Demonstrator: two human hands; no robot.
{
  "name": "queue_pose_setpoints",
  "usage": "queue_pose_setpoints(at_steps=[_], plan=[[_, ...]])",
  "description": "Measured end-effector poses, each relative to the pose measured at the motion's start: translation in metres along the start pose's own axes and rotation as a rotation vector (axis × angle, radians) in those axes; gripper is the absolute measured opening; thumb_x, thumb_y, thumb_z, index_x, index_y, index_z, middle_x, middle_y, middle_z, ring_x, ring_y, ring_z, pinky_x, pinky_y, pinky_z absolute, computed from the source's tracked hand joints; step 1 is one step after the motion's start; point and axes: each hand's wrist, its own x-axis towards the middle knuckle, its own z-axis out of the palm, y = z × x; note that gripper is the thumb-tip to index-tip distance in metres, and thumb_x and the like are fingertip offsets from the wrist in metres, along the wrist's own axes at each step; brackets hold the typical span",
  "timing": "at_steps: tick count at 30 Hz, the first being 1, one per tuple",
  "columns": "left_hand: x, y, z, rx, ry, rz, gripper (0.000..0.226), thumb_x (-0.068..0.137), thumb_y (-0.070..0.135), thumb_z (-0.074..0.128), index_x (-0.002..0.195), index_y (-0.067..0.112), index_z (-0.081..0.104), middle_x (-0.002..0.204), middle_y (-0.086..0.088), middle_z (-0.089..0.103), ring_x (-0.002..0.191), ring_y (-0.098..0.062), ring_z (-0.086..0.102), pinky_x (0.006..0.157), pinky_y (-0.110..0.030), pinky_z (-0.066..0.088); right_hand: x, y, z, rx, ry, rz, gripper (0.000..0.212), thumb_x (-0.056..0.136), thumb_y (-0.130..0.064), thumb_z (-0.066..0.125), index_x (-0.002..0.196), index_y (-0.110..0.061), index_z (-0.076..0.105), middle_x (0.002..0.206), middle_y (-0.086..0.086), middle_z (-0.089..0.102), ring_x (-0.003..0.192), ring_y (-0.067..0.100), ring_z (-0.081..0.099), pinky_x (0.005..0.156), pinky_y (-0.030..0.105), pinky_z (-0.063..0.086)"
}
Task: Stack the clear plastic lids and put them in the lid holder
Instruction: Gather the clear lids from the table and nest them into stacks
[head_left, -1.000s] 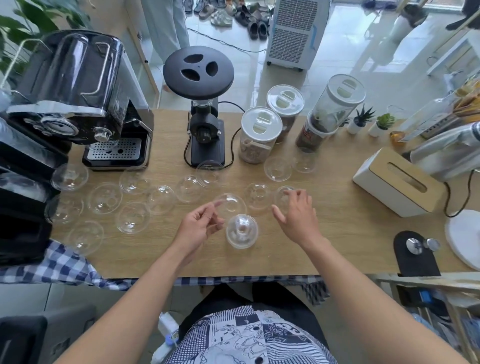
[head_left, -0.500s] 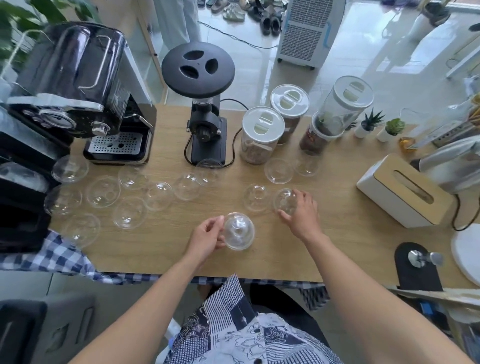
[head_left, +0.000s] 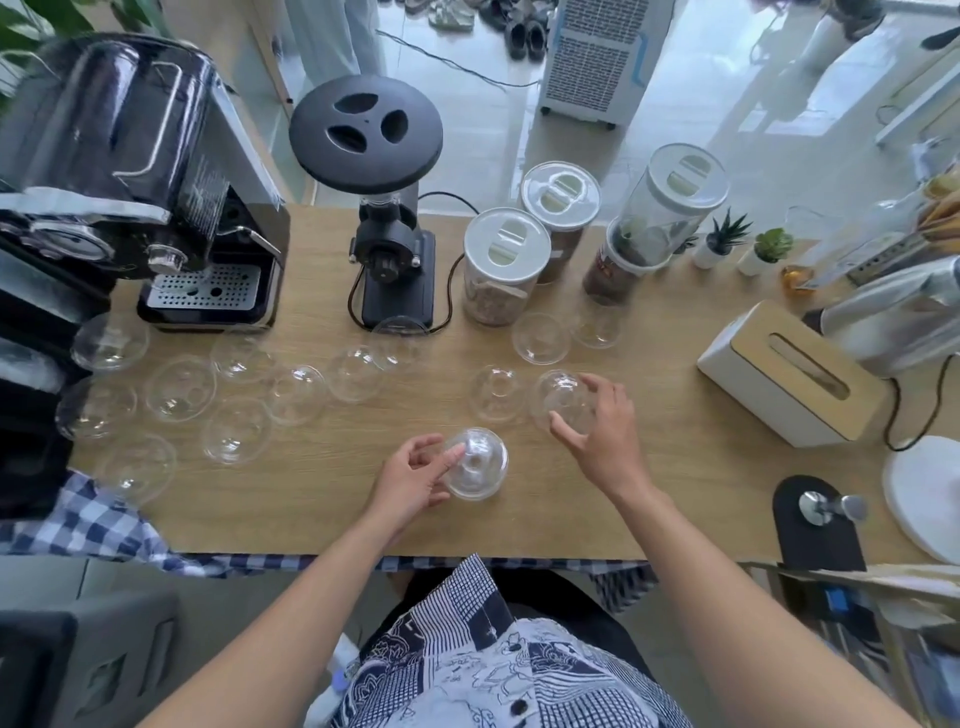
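Observation:
Several clear dome lids lie scattered over the wooden table (head_left: 675, 467). My left hand (head_left: 415, 480) grips a small stack of lids (head_left: 477, 464) near the front middle, thumb and fingers around its left side. My right hand (head_left: 597, 436) closes over another single lid (head_left: 558, 397) just to the right, fingers curled around its rim. One more lid (head_left: 496, 392) sits between the two, and two others (head_left: 540, 339) lie farther back by the jars. A group of lids (head_left: 236, 428) spreads over the left part. I cannot make out a lid holder.
An espresso machine (head_left: 156, 208) and a black grinder (head_left: 387, 208) stand at the back left. Jars with white lids (head_left: 506, 260) are at the back middle. A tissue box (head_left: 789, 374) sits right, a tamper on a black mat (head_left: 826, 512) near the front right edge.
My left hand has closed on the lid stack and shifted it slightly. My right hand reached right and back and wrapped around the single lid.

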Motion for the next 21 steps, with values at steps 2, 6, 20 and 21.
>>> queue_pose_setpoints(at_steps=[2,6,20,21], plan=[[0.002,0.002,0.005,-0.010,0.001,-0.006,0.066,0.085,0.052,0.092,0.141,0.026,0.068,0.132,-0.008,0.074,0.109,-0.025,0.080,0.081,-0.036,0.071,-0.010,-0.007,0.001,0.031,0.013,-0.050,0.073,0.093,-0.048,0.084,0.153,-0.018,0.055,0.140,0.002,0.058,0.126,0.021,0.055,0.110,0.041,0.051],[0.003,0.007,0.010,0.023,0.009,0.002,0.057,0.095,0.054,0.084,0.139,0.022,0.068,0.129,-0.003,0.076,0.108,-0.023,0.080,0.080,-0.035,0.071,-0.030,-0.025,0.013,0.027,-0.084,-0.164,0.079,0.092,-0.055,0.083,0.155,-0.017,0.053,0.139,-0.003,0.057,0.125,0.016,0.055,0.112,0.040,0.052],[0.019,0.021,-0.024,0.348,0.074,0.124,0.025,0.115,0.034,0.059,0.135,0.024,0.070,0.119,0.005,0.074,0.111,-0.021,0.075,0.095,-0.046,0.068,-0.049,-0.052,0.057,-0.341,-0.273,-0.317,0.077,0.092,-0.053,0.074,0.159,-0.029,0.045,0.148,0.001,0.050,0.130,0.021,0.049,0.107,0.039,0.051],[0.022,0.025,-0.025,0.388,0.067,0.150,0.025,0.115,0.034,0.060,0.135,0.025,0.071,0.119,0.007,0.074,0.110,-0.019,0.074,0.096,-0.047,0.067,-0.048,-0.053,0.057,-0.348,-0.274,-0.318,0.077,0.092,-0.052,0.074,0.159,-0.029,0.045,0.149,0.002,0.049,0.130,0.022,0.049,0.106,0.038,0.050]])
